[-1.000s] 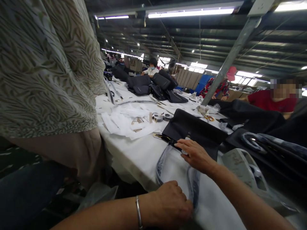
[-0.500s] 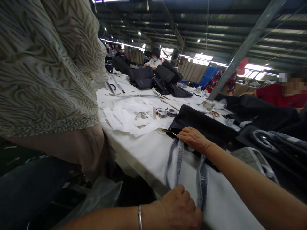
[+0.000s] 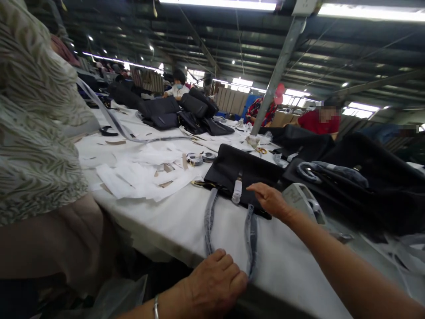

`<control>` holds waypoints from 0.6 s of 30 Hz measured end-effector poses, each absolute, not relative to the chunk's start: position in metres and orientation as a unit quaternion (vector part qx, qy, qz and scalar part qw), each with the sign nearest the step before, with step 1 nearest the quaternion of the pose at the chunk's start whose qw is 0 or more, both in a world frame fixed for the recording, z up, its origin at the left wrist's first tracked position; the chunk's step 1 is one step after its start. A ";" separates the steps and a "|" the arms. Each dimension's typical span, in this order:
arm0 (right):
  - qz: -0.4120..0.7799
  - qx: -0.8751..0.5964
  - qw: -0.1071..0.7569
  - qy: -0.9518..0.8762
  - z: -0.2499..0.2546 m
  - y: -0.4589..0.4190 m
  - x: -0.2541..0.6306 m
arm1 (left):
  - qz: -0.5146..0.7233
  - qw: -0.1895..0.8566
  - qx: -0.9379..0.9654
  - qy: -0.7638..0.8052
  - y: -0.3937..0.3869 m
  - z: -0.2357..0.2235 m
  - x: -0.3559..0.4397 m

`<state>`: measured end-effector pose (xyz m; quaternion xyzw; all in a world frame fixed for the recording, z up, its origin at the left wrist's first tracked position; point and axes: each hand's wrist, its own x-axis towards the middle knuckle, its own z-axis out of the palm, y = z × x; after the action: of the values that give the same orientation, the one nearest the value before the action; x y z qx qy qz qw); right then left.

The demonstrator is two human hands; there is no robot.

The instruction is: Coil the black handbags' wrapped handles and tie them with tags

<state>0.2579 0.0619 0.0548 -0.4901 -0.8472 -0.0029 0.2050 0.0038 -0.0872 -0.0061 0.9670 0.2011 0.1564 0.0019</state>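
Observation:
A black handbag [image 3: 255, 170] lies on the white-covered table, its handles [image 3: 253, 239] wrapped in clear plastic and reaching towards me. My left hand [image 3: 217, 279], with a metal bangle at the wrist, is closed around the handles' near end at the table edge. Over the bag's right part is my right hand [image 3: 270, 201], fingers stretched out and nothing held; whether it touches the bag I cannot tell. A tab [image 3: 237, 188] wrapped in white hangs on the bag's front, left of my right fingertips. A gold-coloured zip end [image 3: 197, 183] shows at the bag's left corner.
White sheets and brown scraps [image 3: 139, 177] lie left of the bag, with black coils [image 3: 195, 158] behind. A grey plastic device [image 3: 300, 199] and more black bags [image 3: 365, 177] are at right. A person in a leaf-patterned top [image 3: 36, 133] stands close at left; others work farther back.
My right hand has let go of the wrapped handle at the bag's opening and moved right. The handle dropped towards my left hand, which still grips. The view has swung right.

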 end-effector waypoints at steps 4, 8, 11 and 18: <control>0.029 -0.397 0.052 -0.916 0.041 0.024 0.255 | 0.123 0.015 0.970 0.209 -0.074 0.009 -0.014; 0.032 -0.376 0.023 -0.926 0.044 0.013 0.245 | 0.102 -0.002 0.972 0.214 -0.062 0.008 -0.025; 0.043 -0.394 0.035 -0.918 0.054 0.018 0.254 | 0.091 -0.024 0.972 0.218 -0.062 0.008 -0.025; 0.007 -0.506 0.161 -0.847 0.054 0.010 0.290 | 0.104 0.026 0.964 0.243 -0.063 0.024 -0.011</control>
<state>0.2901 0.0101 0.0543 -0.5061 -0.8472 0.0065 0.1614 -0.0107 -0.0633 0.0237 0.9639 0.2434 0.1043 0.0262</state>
